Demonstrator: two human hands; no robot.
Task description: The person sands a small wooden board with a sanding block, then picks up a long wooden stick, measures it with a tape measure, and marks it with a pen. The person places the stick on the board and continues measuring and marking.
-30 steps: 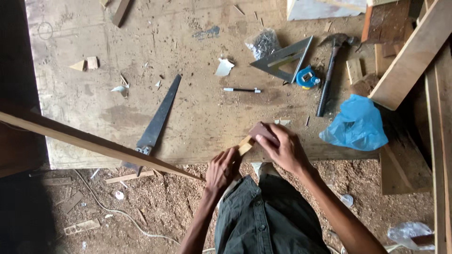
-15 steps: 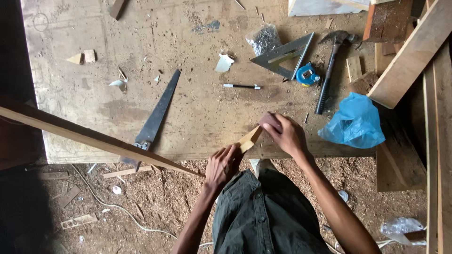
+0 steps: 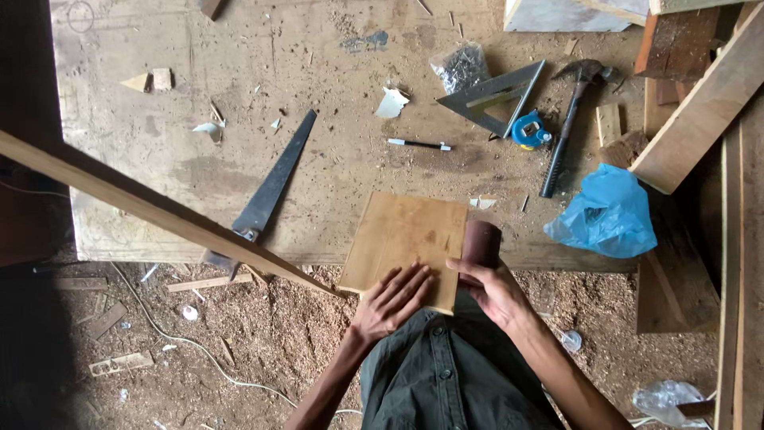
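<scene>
Nearest the camera, at the bench's front edge: left hand point(image 3: 391, 301) lies flat, fingers spread, palm down on the near end of a square wooden board point(image 3: 404, 247). Not gripping; it appears to pin the board by weight so it does not slide. The board overhangs the edge of the workbench point(image 3: 159, 143) slightly, its near edge reaching out above the sawdust-covered floor point(image 3: 263, 334).

Right hand point(image 3: 492, 288) is closed around a dark brown sanding block point(image 3: 481, 241), probably sandpaper wrapped on a block or roll; exact make-up cannot be told. The block sits against the board's right edge, touching it, which suits work along that edge with the other hand bracing.

Left of the board, a long wooden strip point(image 3: 159, 209) runs diagonally across the view, passing above the bench corner; whether it rests on anything is not visible.

Mid-bench: a handsaw point(image 3: 270, 191) lies flat, handle at the front edge under the strip, blade pointing away. A pen point(image 3: 419, 144) lies beyond the board.

Farther back, grouped to the right and within reach: metal triangular square point(image 3: 493, 97), blue tape measure point(image 3: 528, 130) touching it, claw hammer point(image 3: 567, 131), a clear bag of nails point(image 3: 461, 67). A crumpled blue plastic bag point(image 3: 602, 211) sits at the bench's right end, with stacked planks point(image 3: 700, 119) beyond.
</scene>
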